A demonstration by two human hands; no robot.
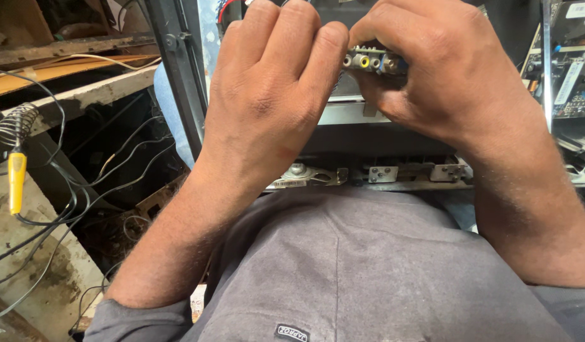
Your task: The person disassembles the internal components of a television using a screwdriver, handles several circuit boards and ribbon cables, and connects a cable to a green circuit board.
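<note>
Seen from a head-worn camera looking down, two bare hands meet near the top centre of the frame over a small connector block (373, 61), a strip of round audio-video jacks with one yellow socket between pale ones and a blue part at its right end. The left hand (270, 95) comes up from the lower left, its fingers curled and its thumb tip pressed against the left end of the block. The right hand (444, 76) reaches in from the right, its fingers folded closely over the top and far end, so the block is pinched between both hands, seemingly to steady such a small part from two sides. The sockets face the camera, which keeps them in the person's sight. Just behind and below the hands sits a metal chassis (368, 174) with brackets and screws along its lower edge, resting against the person's grey shirt (343, 266), close to the body. At the far left, a soldering iron with a yellow handle (15, 180) is parked in a coiled wire stand (13, 123) among loose black cables (96, 183), out of the way of the hands. A circuit board (574, 76) shows at the upper right edge.
</note>
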